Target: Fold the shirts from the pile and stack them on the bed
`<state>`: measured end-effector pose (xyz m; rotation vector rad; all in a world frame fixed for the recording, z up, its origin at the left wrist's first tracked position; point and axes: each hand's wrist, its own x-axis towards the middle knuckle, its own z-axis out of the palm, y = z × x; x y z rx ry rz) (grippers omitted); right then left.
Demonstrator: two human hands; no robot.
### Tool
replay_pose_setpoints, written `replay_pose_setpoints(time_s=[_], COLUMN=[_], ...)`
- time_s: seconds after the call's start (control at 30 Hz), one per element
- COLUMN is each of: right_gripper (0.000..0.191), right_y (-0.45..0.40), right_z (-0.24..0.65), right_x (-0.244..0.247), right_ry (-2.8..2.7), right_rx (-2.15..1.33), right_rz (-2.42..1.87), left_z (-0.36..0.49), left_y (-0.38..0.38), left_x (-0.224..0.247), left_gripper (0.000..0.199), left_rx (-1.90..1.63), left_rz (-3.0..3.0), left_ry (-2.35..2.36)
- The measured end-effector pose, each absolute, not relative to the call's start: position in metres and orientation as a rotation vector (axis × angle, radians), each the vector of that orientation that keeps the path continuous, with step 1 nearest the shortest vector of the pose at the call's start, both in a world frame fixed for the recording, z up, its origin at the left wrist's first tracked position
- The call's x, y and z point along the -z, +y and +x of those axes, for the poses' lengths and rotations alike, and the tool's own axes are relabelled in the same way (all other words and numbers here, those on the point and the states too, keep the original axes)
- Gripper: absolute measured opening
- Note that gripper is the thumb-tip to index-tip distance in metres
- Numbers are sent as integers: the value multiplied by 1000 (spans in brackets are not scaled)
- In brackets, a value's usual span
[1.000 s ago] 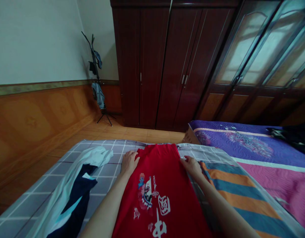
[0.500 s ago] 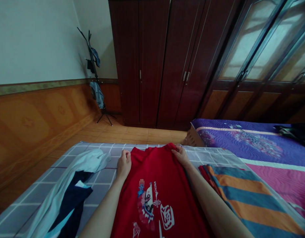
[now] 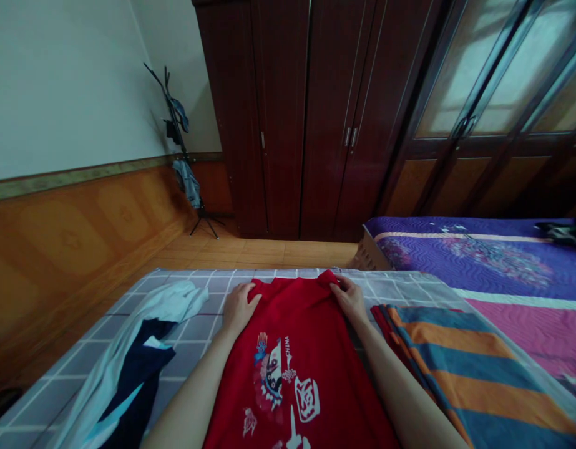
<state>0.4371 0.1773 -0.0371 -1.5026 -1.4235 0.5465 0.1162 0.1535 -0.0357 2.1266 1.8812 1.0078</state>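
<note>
In the head view, the red shirt point(image 3: 297, 324) lies between the two hands, spread on a grey checked sheet point(image 3: 198, 333) and running back from them toward the person, between the forearms. The left hand point(image 3: 239, 305) is at the shirt's far left corner, thumb over its edge; whether it grips the cloth or only rests against it, I cannot tell. The right hand point(image 3: 351, 299) pinches the far right corner between thumb and fingers, with a bit of cloth standing up just beside the thumb. The printed figure and the white lettering are on the part nearer the person than either hand.

Left of the left hand and apart from it lies white and navy clothing point(image 3: 133, 368). Right of the right hand, near its forearm, is a blue and orange striped cloth point(image 3: 475, 362). Well beyond both hands stands a dark wardrobe point(image 3: 283, 125).
</note>
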Motion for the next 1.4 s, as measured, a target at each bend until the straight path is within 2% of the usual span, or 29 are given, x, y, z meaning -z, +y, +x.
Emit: replay_pose_setpoints(time_s=[0.2,0.4,0.5,0.57,0.73,0.83,1.07,1.27,1.4], right_gripper=[26,26,25,28,50,52,58,32,36], right_y=[178,181,181,181,178,180,192,192,187], right_z=[437,438,437,436,433,432,434,435,426], right_x=[35,37,36,34,29,29,31,29,20], right_ry=[-1413,-1365,-1334,-1311,-1249,-1206,-1062,-1009,-1079], right_rx=[-530,-516,-506,-502,-532,-565,-676,-877,-950], right_rz=[-1531,-1527,-1534,-1539,-1518,-1482,-1325,-1264,-1211], left_z=[130,95,61,43,27,29,24,21,18], left_y=[170,203,217,220,218,221,240,236,235], left_x=[28,0,-14,-15,11,25,39,66,74], left_gripper=[4,14,26,30,32,32,33,30,29], left_rx=[-843,-794,-788,-765,-707,-713,-1029,-1251,-1371], left_rz=[2051,1811,1669,1598,1544,1532,1409,1349,1377], left_ry=[2070,2274,2407,2444,2351,2263,2241,2145,2092])
